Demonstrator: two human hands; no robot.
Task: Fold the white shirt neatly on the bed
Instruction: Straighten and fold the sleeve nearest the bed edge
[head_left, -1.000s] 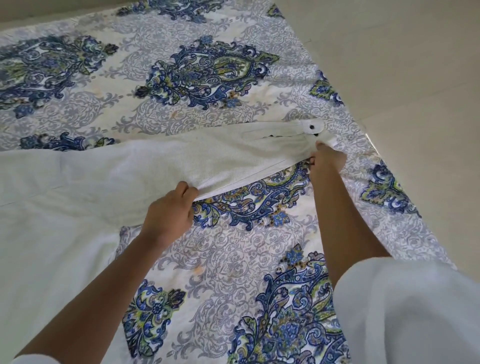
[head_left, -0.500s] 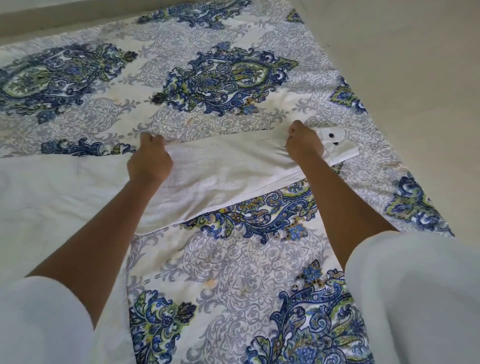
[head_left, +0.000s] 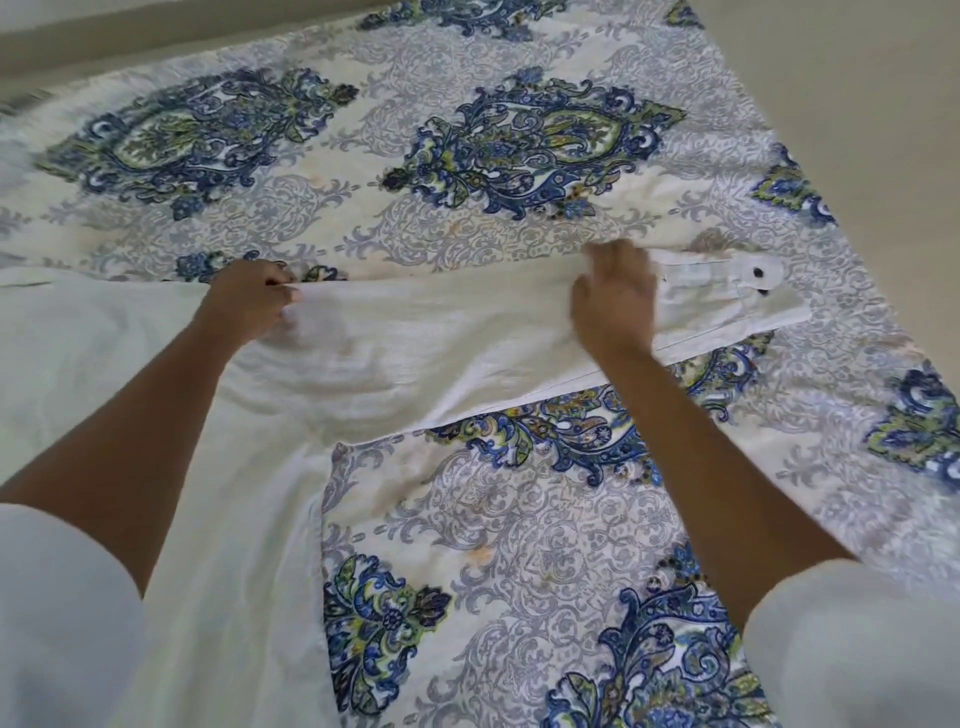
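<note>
The white shirt (head_left: 156, 405) lies spread over the left of the patterned bed sheet (head_left: 519, 545). Its long sleeve (head_left: 431, 332) stretches to the right across the bed and ends in a buttoned cuff (head_left: 727, 291) with a dark button. My left hand (head_left: 244, 306) pinches the sleeve's far edge near the shoulder. My right hand (head_left: 613, 301) rests on the sleeve just left of the cuff, blurred, its fingers pointing toward the far edge; whether it grips the cloth is unclear.
The bed's right edge runs diagonally at the upper right, with pale floor (head_left: 857, 104) beyond it. A strip of floor (head_left: 130, 31) shows past the far edge. White sleeves cover my upper arms at the bottom corners.
Both hands went from the sleeve's near edge to its far edge one second ago, and they have stayed there since. The sleeve lies flatter.
</note>
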